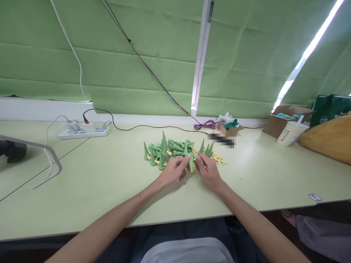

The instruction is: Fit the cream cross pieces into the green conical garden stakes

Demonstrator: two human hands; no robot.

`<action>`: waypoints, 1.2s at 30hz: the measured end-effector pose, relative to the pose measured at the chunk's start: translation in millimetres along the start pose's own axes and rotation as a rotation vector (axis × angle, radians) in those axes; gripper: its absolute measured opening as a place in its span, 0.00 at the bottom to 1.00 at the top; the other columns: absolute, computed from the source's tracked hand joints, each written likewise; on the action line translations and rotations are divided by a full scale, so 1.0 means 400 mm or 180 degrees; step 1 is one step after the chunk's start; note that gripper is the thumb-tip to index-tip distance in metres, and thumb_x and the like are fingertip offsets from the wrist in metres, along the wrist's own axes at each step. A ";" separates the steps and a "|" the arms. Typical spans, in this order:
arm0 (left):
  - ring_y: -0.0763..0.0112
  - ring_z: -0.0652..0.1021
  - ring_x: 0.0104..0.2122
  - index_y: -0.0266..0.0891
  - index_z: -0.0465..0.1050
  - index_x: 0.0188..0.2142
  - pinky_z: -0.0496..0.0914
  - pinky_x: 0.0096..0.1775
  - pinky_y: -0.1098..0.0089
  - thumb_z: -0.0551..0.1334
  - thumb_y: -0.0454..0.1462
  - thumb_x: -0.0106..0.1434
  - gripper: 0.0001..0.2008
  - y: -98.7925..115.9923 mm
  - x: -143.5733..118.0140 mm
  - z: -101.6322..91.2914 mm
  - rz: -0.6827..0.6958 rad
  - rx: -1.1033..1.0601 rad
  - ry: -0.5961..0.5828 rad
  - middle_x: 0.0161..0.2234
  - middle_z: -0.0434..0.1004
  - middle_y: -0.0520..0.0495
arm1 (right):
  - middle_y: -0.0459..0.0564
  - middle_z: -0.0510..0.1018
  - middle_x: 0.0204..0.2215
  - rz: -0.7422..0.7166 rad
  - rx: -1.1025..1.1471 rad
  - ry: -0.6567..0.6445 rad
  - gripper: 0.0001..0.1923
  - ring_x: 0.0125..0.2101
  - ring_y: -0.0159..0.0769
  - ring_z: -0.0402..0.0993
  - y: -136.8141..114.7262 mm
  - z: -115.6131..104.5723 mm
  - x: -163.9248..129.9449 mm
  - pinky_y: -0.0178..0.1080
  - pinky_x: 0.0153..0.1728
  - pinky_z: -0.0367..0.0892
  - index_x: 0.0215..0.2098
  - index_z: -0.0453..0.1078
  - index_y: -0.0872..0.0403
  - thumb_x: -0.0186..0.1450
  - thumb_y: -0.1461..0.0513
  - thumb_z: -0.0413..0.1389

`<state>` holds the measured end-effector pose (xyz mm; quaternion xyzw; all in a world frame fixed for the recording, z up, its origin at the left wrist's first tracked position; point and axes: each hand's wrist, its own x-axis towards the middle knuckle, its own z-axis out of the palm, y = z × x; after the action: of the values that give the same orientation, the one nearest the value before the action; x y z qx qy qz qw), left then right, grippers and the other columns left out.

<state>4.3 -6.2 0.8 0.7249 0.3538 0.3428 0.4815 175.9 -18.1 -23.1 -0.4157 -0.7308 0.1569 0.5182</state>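
My left hand (175, 169) is closed around a green plastic plant-watering spike (191, 165), held with its tip pointing down toward me. At the spike's right side, my right hand (208, 170) is pinched shut; what lies between its fingertips is hidden, perhaps a small yellow valve. Just beyond both hands is a pile of similar green spikes (177, 147), some lying on their sides. Several others stand upright on the left with small yellow pieces in their sides, and a few stand on the right. Loose yellow valve pieces (218, 159) are scattered beside my right hand.
A white power strip (85, 132) with plugs and cables lies at the back left. Along the back are a small open carton (230, 130), a blurred dark object and coiled wires. Farther right stand a cardboard box (275, 126), a drink cup (291, 133) and a yellow-brown bag (329, 137).
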 end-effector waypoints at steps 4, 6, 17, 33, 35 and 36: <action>0.74 0.68 0.15 0.37 0.67 0.25 0.63 0.21 0.73 0.50 0.55 0.66 0.26 -0.002 -0.001 -0.003 0.0017 0.0024 0.0000 0.15 0.66 0.53 | 0.42 0.65 0.19 0.0014 0.0011 -0.0081 0.19 0.20 0.30 0.61 0.005 0.001 0.001 0.34 0.25 0.57 0.26 0.57 0.51 0.73 0.54 0.42; 0.74 0.68 0.15 0.37 0.67 0.26 0.63 0.21 0.73 0.50 0.54 0.66 0.25 -0.005 -0.002 -0.004 0.0046 0.0090 0.0019 0.16 0.67 0.53 | 0.42 0.65 0.19 0.0044 0.0010 -0.0115 0.18 0.20 0.30 0.61 0.007 0.001 0.001 0.34 0.26 0.58 0.26 0.57 0.51 0.73 0.54 0.42; 0.75 0.68 0.17 0.38 0.63 0.26 0.63 0.22 0.73 0.55 0.50 0.65 0.19 0.002 -0.004 -0.002 0.0281 0.0558 0.0175 0.18 0.66 0.54 | 0.42 0.63 0.16 0.0141 0.0110 -0.0134 0.20 0.18 0.31 0.60 0.013 -0.001 0.000 0.35 0.23 0.57 0.24 0.55 0.51 0.72 0.53 0.41; 0.75 0.69 0.26 0.39 0.69 0.39 0.67 0.28 0.74 0.60 0.42 0.64 0.09 -0.040 0.000 0.001 0.1295 0.1682 0.0598 0.30 0.69 0.51 | 0.43 0.62 0.12 0.0142 -0.0092 -0.0075 0.26 0.16 0.29 0.58 0.013 0.002 0.002 0.36 0.22 0.53 0.17 0.55 0.52 0.72 0.55 0.42; 0.76 0.70 0.26 0.39 0.69 0.40 0.67 0.28 0.74 0.60 0.40 0.65 0.07 -0.039 0.001 0.003 0.1375 0.1691 0.0632 0.32 0.70 0.50 | 0.43 0.63 0.12 0.0141 -0.0081 -0.0057 0.26 0.16 0.29 0.58 0.012 0.004 0.003 0.36 0.22 0.53 0.17 0.55 0.52 0.72 0.55 0.42; 0.76 0.70 0.26 0.40 0.69 0.40 0.67 0.28 0.74 0.59 0.39 0.65 0.07 -0.038 0.002 0.004 0.1401 0.1676 0.0651 0.33 0.71 0.50 | 0.43 0.63 0.13 0.0140 -0.0058 -0.0046 0.25 0.16 0.29 0.58 0.011 0.005 0.003 0.36 0.22 0.53 0.18 0.55 0.52 0.72 0.55 0.42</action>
<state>3.3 -2.1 -13.9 0.8449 0.3117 0.4063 0.1549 176.0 -14.2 -26.1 -0.4352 -0.7266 0.1645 0.5056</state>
